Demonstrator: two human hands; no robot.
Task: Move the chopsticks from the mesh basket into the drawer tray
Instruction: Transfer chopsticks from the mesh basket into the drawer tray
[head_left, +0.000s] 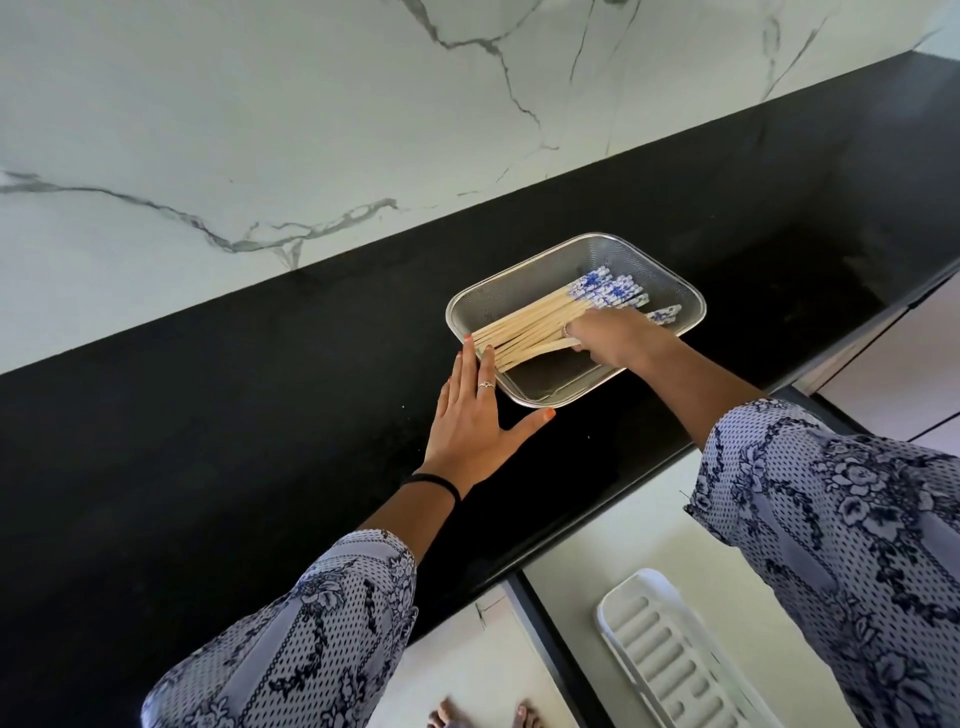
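**Hands at the basket**

Nearest, the white drawer tray (670, 660) lies bare. On the black counter (208, 415), her left hand (470, 421) rests flat against the mesh basket (670, 291); her right hand (613, 338) grips the chopsticks (524, 327) inside.

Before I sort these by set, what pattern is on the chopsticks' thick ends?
Blue-and-white floral print on the chopsticks; plain pale wood elsewhere. Head view shows it best.

Head-worn camera looks steeply down, close over the black countertop (260, 415).
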